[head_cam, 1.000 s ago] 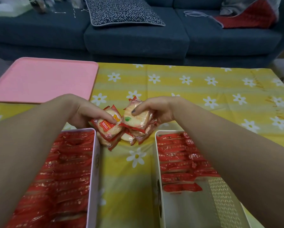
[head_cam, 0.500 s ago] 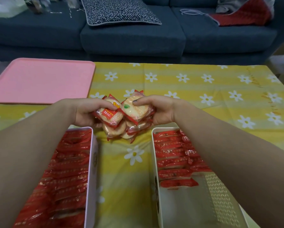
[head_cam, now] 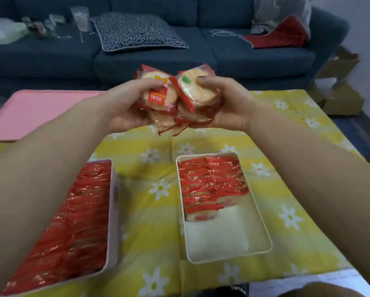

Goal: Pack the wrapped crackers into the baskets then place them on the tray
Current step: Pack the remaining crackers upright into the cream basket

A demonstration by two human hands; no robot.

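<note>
Both hands [head_cam: 126, 108] [head_cam: 229, 103] have lifted the crackers [head_cam: 175, 99] off the desk to frame centre, each grip pinching packets; right basket [head_cam: 263, 232] is likely next.

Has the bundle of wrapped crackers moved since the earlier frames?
Yes. The cracker bundle, gripped by the left hand and right hand, has risen away from the two baskets: it was level with the right basket's far rim and is now well above it.
</note>
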